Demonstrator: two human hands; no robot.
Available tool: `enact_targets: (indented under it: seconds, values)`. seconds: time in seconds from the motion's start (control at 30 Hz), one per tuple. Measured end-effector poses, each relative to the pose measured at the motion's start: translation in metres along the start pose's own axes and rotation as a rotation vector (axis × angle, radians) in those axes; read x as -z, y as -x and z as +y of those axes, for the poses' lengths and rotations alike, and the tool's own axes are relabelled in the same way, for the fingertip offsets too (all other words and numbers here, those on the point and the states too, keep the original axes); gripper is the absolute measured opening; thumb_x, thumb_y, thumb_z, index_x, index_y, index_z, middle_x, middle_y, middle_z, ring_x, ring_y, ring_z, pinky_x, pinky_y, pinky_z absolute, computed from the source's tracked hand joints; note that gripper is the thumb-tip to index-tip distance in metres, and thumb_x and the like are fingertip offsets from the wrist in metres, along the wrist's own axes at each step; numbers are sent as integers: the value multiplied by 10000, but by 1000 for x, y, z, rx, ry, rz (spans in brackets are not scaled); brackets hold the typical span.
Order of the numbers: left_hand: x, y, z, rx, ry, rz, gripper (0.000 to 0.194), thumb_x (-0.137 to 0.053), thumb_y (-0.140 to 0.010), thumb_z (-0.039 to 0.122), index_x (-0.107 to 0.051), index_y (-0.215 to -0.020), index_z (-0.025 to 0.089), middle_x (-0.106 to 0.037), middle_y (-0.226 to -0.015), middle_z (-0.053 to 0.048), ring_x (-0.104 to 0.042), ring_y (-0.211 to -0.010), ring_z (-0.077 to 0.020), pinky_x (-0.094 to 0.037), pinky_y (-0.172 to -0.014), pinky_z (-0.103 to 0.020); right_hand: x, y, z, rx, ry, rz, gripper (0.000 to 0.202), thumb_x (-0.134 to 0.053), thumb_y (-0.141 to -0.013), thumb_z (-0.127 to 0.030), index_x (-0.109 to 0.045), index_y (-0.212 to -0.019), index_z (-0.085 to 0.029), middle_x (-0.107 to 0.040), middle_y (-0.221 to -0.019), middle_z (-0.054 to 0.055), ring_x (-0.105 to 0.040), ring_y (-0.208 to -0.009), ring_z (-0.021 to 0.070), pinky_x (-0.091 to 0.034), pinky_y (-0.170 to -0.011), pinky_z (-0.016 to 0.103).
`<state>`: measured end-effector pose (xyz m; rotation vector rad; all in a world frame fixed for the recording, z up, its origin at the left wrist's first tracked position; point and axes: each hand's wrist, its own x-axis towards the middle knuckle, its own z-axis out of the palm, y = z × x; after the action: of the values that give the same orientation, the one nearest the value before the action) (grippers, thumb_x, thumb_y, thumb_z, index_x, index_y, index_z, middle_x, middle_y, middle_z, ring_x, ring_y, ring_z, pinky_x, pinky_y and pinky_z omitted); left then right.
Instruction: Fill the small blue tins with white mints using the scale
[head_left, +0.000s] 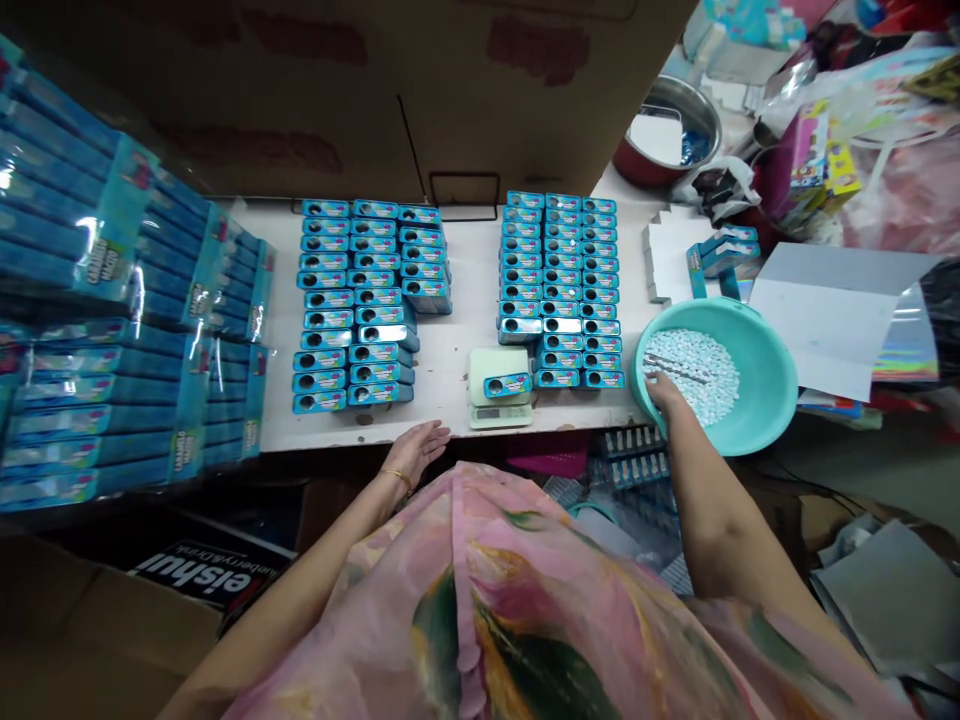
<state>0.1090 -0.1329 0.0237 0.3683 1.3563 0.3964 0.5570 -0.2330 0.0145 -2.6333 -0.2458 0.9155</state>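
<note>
Lying loose in the basin (772,395), those white pellets (709,358) look light, hard, best scooped; left hand (414,452) unclenched, right hand (664,393) unclear from here.

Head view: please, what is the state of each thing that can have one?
Left hand, open.
Right hand, at the basin; grip unclear.
Basin, partly filled with white pieces.
Scale, loaded with one blue box.
Table boxes, arranged in columns.
Packs at left, film-wrapped, stacked.
</note>
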Motion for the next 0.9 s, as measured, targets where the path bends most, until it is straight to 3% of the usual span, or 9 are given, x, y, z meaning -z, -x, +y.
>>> enact_targets:
  seconds: [0.17,0.37,0.47,0.53,0.63,0.73,0.8,0.9]
  values:
    - [-8,3,0,4,-1,-28,144,-530,-749,230,-568,-851,135,-643,-797,-78,-609,-713,-141,-454,-674,-265,-7,-1,1,29,-316,-20,136,-615,-591,-206,-535,-672,-133,-490,-513,-33,-456,-461,77,-379,-452,185]
    - [-11,8,2,32,35,-65,139,-529,-748,230,-576,-840,137,-648,-799,-82,-610,-723,-146,-457,-698,-281,13,9,9,80,-751,-56,202,-570,-641,-226,-374,-622,-179,-406,-535,-72,-386,-427,22,-316,-354,101]
    - [-16,14,6,89,91,-168,141,-503,-765,224,-587,-832,133,-650,-811,-86,-609,-741,-152,-459,-711,-287,24,30,-2,156,-921,-96,201,-594,-618,-216,-403,-671,-182,-431,-581,-67,-414,-468,17,-309,-364,82]
    - [-26,19,9,140,150,-297,172,-479,-781,234,-596,-845,125,-649,-855,-98,-608,-773,-161,-455,-737,-296,21,59,-20,267,-1013,-221,222,-618,-592,-189,-454,-742,-184,-470,-619,-57,-436,-499,19,-304,-380,82]
    - [-47,27,16,217,233,-479,247,-438,-806,275,-599,-883,104,-638,-916,-126,-599,-834,-185,-443,-783,-320,-9,125,-57,457,-790,-462,192,-604,-640,-210,-501,-800,-185,-500,-637,-47,-431,-501,31,-282,-385,104]
    - [-65,33,23,270,320,-582,326,-392,-824,329,-594,-896,84,-635,-901,-135,-597,-836,-198,-441,-795,-340,-61,196,-91,806,-295,-651,103,-521,-746,-218,-540,-842,-187,-513,-657,-33,-467,-575,67,-373,-503,167]
    - [-70,33,26,278,376,-563,318,-383,-827,326,-594,-852,89,-639,-817,-109,-605,-759,-175,-457,-761,-320,-95,230,-104,1101,60,-612,126,-502,-749,-136,-564,-852,-173,-542,-782,4,-493,-732,101,-401,-663,222]
    - [-69,28,27,277,400,-404,227,-404,-818,230,-581,-748,106,-611,-664,-54,-587,-622,-127,-476,-682,-262,-127,254,-109,1294,456,-448,177,-457,-777,-106,-569,-904,-160,-531,-870,49,-474,-811,144,-388,-695,253]
